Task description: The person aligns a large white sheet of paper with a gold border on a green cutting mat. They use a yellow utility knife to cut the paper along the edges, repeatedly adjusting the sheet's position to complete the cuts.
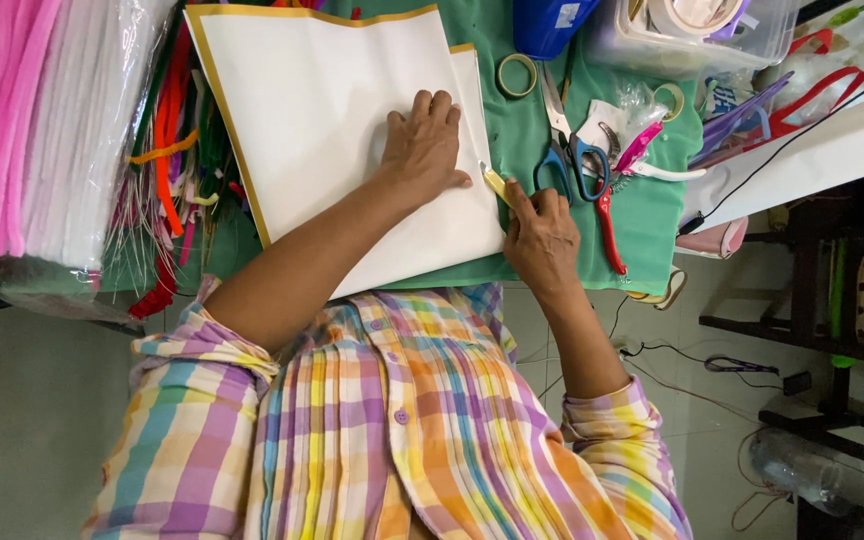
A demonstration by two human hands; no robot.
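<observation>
Nearest the camera, the right hand (542,235) is closed around a yellow craft knife (495,184), fingers curled tight on the handle, with the blade end touching the right edge of the white sheet (332,130). At about 10 o'clock from it, the left hand (424,145) lies flat on the sheet, fingers spread open and gripping nothing, only pressing the paper down onto the green tabletop (512,130). The knife sits low on that edge, near the sheet's closest corner; judging by this, the cut along the edge is either close to its end or barely begun, and which one cannot be told, since no loose strip shows. At 2 o'clock from the right hand lie blue-handled scissors (567,160) and a red-handled tool (610,225). Farther off, at 12 o'clock, rests a tape roll (517,75); far at 9 o'clock, bundles of pink and white pipe cleaners (42,120)
</observation>
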